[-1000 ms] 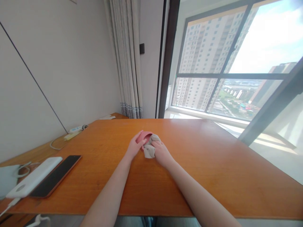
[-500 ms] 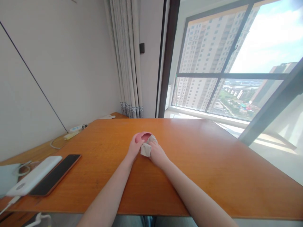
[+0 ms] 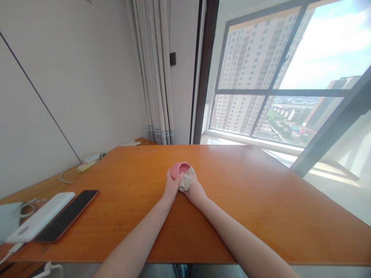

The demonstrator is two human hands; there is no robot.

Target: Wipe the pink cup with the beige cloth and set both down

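Note:
Over the middle of the wooden table, my left hand (image 3: 171, 187) is closed around the left side of a small pink hollow bowl (image 3: 175, 170), its opening tilted toward me. My right hand (image 3: 197, 192) is closed on a pale grey-white cloth (image 3: 184, 183), possibly a tissue, pressed against the right side and rim of the bowl. Folds of the cloth hang between the two hands. The right fingertips are hidden behind the cloth and the bowl, and the bowl's underside is out of sight.
On the left of the wooden table (image 3: 246, 200) lie a black phone (image 3: 68, 216) and a white power bank (image 3: 42, 217) with a cable plugged in. A power strip (image 3: 92, 158) rests by the wall. Behind are a curtain (image 3: 153, 77) and a large window.
Both hands have shifted slightly right with the bowl, which has turned a little. The cloth now covers more of its right rim, and its loose fold sits higher.

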